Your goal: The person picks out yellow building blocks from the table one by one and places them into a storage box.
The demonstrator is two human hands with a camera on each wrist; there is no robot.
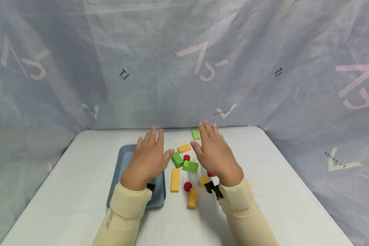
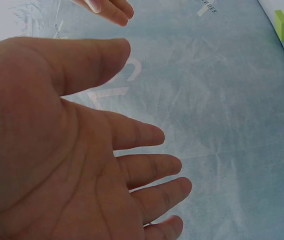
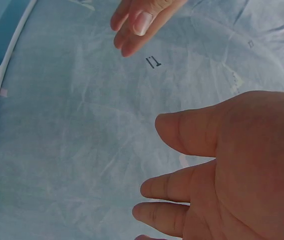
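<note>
Both hands are held up over the white table, fingers straight, with nothing in them. My left hand [image 1: 148,159] is above the blue-grey tray [image 1: 118,174] and hides much of its inside. My right hand [image 1: 217,155] hovers right of the scattered blocks, partly covering a red block [image 1: 211,174]. Between the hands lie two green blocks [image 1: 190,166], a long yellow block [image 1: 175,180] and a small red cylinder [image 1: 188,186]. Nearer me is an orange-yellow cylinder-like block [image 1: 192,199]. The left wrist view shows the left palm [image 2: 57,165]; the right wrist view shows the right palm [image 3: 251,165].
Farther back lie a yellow block [image 1: 184,148] and a light green block [image 1: 195,134]. A yellow block [image 1: 204,181] sits by the right wrist, and another yellow piece [image 1: 250,185] shows beside the right sleeve. A grey printed curtain [image 1: 160,85] surrounds the table [image 1: 283,198].
</note>
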